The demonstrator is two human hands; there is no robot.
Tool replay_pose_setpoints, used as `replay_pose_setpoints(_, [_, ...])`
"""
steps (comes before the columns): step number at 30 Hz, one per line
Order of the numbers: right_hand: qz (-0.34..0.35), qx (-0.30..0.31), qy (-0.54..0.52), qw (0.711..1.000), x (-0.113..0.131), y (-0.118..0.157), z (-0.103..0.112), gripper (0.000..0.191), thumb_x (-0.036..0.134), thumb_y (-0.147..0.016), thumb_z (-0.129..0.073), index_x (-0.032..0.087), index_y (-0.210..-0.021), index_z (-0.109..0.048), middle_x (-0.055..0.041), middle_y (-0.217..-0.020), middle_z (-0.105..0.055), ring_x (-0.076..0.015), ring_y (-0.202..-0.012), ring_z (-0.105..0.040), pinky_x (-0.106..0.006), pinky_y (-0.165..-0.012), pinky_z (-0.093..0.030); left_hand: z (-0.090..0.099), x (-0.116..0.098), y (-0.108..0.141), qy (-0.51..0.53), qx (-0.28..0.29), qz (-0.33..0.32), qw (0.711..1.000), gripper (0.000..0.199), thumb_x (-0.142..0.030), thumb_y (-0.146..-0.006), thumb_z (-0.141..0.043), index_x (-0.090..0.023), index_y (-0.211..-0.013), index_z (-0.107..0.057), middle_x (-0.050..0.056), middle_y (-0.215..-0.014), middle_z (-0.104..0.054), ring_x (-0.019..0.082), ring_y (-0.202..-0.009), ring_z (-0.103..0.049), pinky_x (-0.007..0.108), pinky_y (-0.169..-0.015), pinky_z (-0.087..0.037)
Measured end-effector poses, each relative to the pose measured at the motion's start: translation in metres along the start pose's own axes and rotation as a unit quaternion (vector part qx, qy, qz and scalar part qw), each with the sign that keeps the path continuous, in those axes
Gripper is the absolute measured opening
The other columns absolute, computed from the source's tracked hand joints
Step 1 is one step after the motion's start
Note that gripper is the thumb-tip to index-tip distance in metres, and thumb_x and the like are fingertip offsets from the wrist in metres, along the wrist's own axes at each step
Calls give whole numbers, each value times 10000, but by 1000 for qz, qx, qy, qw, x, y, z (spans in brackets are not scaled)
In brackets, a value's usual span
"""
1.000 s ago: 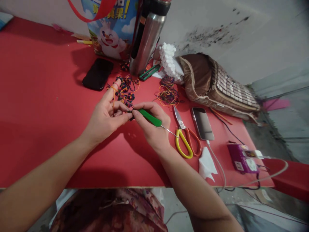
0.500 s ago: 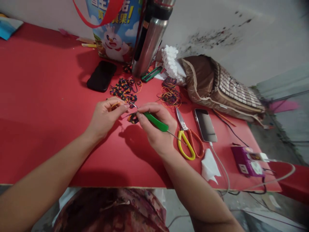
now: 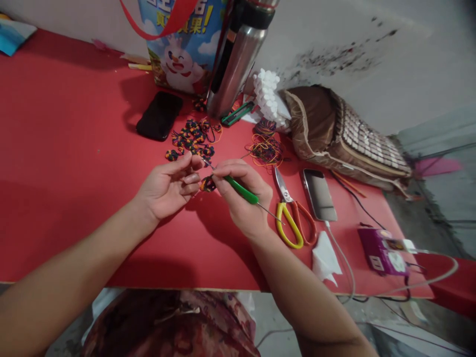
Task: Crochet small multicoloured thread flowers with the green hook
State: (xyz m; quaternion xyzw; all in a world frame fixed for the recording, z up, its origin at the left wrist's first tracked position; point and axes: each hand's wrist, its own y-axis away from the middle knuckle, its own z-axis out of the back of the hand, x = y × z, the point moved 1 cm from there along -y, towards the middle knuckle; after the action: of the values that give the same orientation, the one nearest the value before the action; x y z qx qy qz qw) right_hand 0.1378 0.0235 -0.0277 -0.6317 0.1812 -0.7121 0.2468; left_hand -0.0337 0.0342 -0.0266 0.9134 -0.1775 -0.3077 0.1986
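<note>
In my right hand (image 3: 243, 196) is a crochet hook with a green handle (image 3: 241, 191), gripped between thumb and fingers. Its thin metal tip points up and left, toward my left hand (image 3: 171, 186). That hand has its palm turned up, the thumb apart and the fingers loosely curled; no held thing shows in it. A small dark and orange knotted cord piece (image 3: 208, 184) hangs between the hands, close to my right fingertips. Beyond them lies a pile of similar cord pieces (image 3: 193, 136) on the red table (image 3: 74, 198).
Scissors (image 3: 288, 208) and a charging phone (image 3: 319, 194) lie to the right, near a crumpled tissue (image 3: 326, 258) and a purple power box (image 3: 383, 250). Behind are loose cord (image 3: 266, 148), a green cutter (image 3: 238, 114), a steel flask (image 3: 238, 69), a black phone (image 3: 159, 115) and a brown cushion (image 3: 349, 129).
My left hand has let go of its pinch on the orange cord and rolled palm up. The right hand keeps the hook in almost the same place.
</note>
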Motion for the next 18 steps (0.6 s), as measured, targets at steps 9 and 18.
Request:
replay_pose_setpoints(9, [-12, 53, -18, 998, -8, 1, -1, 118, 191, -980, -769, 278, -970, -848, -40, -987, -841, -200, -946, -792, -393, -889, -678, 1, 2, 1, 35, 56, -9, 998, 109, -225, -841, -968, -183, -829, -868, 44, -912, -794, 43, -566, -501, 142, -434, -387])
replay_pose_setpoints(18, [-60, -37, 23, 997, -6, 3, -4, 107, 193, -979, -768, 279, -1000, -828, -15, -970, -826, -180, -900, -785, -361, -858, -669, 4, 17, 4, -91, 114, -150, 978, 530, -70, -652, -1000, -327, -1107, -910, -31, -1049, -798, 81, -786, -632, 207, -785, -585])
